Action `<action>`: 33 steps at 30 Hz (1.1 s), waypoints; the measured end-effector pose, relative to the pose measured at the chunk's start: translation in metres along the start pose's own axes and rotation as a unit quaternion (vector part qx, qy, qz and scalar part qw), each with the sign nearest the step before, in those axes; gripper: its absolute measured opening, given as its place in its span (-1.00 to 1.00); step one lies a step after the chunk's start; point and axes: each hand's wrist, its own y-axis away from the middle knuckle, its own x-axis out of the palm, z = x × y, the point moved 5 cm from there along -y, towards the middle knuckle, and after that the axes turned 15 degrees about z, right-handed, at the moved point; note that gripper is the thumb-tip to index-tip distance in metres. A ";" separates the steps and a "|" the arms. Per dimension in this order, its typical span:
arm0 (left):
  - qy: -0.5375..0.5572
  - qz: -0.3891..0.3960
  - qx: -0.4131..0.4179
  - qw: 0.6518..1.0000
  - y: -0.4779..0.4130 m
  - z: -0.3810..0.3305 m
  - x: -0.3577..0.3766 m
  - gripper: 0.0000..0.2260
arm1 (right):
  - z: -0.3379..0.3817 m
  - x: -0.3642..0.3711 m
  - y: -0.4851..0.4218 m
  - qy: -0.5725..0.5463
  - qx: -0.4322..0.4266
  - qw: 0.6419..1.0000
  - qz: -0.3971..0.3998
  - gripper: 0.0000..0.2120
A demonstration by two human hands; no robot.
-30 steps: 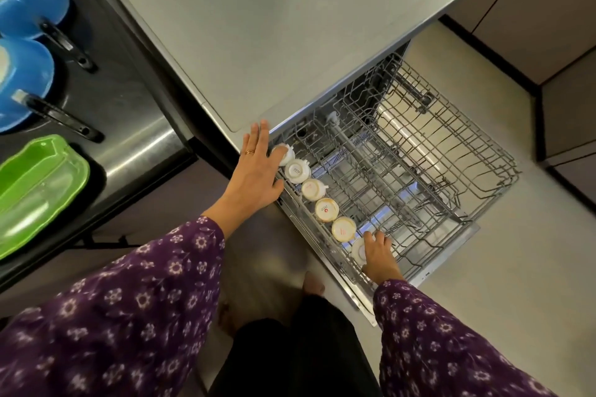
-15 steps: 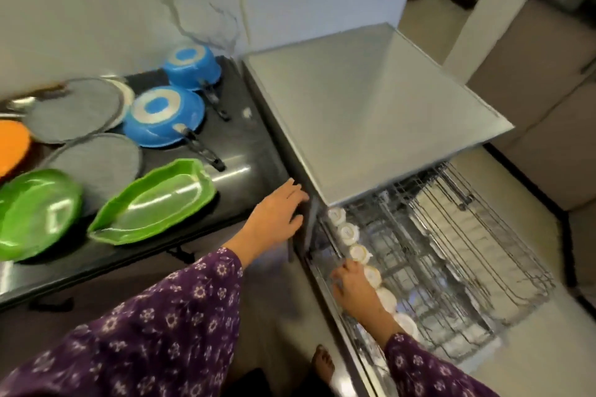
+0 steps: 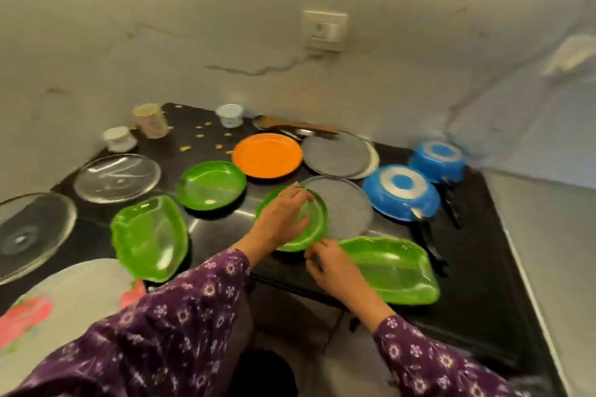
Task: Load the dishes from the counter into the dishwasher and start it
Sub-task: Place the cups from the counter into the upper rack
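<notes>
A small round green plate (image 3: 316,219) lies on the black counter (image 3: 477,271), partly over a grey plate (image 3: 350,203). My left hand (image 3: 283,219) is laid over it, fingers curled to its far rim, holding it. My right hand (image 3: 332,267) is at the plate's near rim with half-curled fingers; whether it grips the rim is not clear. Around it lie another round green plate (image 3: 211,185), an orange plate (image 3: 267,155), and two green leaf-shaped trays (image 3: 150,235) (image 3: 393,267). The dishwasher's racks are out of view.
Two blue pans (image 3: 400,192) (image 3: 438,158) lie upside down at the right, handles toward me. Two glass plates (image 3: 117,177) (image 3: 29,232) and a white flowered plate (image 3: 64,300) are at the left. Cups (image 3: 150,121) (image 3: 229,114) stand by the wall. The grey dishwasher top (image 3: 548,235) adjoins the counter's right.
My view has swung left from the open dishwasher rack to the counter. Both hands have left the rack and come to the small green plate.
</notes>
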 end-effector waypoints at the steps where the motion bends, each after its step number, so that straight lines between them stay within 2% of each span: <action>1: 0.003 -0.011 -0.030 0.999 0.006 0.023 -0.014 -0.66 | 0.014 0.003 -0.022 0.009 -0.017 1.000 0.008 -0.89; 5: 0.001 -0.074 -0.127 0.989 0.050 0.116 -0.069 -0.68 | 0.074 0.029 -0.109 0.036 -0.067 0.995 0.066 -0.84; 8: 0.002 -0.086 -0.192 0.978 0.073 0.168 -0.094 -0.64 | 0.101 0.049 -0.149 0.047 -0.072 0.991 0.101 -0.83; 16: 0.023 -0.099 -0.293 0.951 0.081 0.272 -0.125 -0.62 | 0.123 0.087 -0.233 0.154 -0.084 0.953 0.247 -0.68; 19: 0.051 -0.109 -0.328 0.937 0.075 0.296 -0.130 -0.60 | 0.129 0.090 -0.253 0.210 -0.118 0.929 0.281 -0.68; 22: 0.062 -0.116 -0.354 0.926 0.069 0.313 -0.138 -0.57 | 0.131 0.098 -0.262 0.283 -0.154 0.888 0.328 -0.63; 25: 0.071 -0.112 -0.369 0.920 0.060 0.336 -0.146 -0.57 | 0.133 0.106 -0.270 0.320 -0.182 0.856 0.362 -0.53; 28: 0.070 -0.091 -0.377 0.919 0.041 0.363 -0.155 -0.55 | 0.141 0.108 -0.275 0.344 -0.207 0.842 0.359 -0.39; 30: 0.064 -0.075 -0.384 0.918 0.024 0.383 -0.161 -0.51 | 0.148 0.109 -0.277 0.349 -0.222 0.835 0.363 -0.45; 33: 0.053 -0.057 -0.389 0.918 -0.001 0.408 -0.170 -0.48 | 0.159 0.112 -0.280 0.343 -0.262 0.818 0.381 -0.74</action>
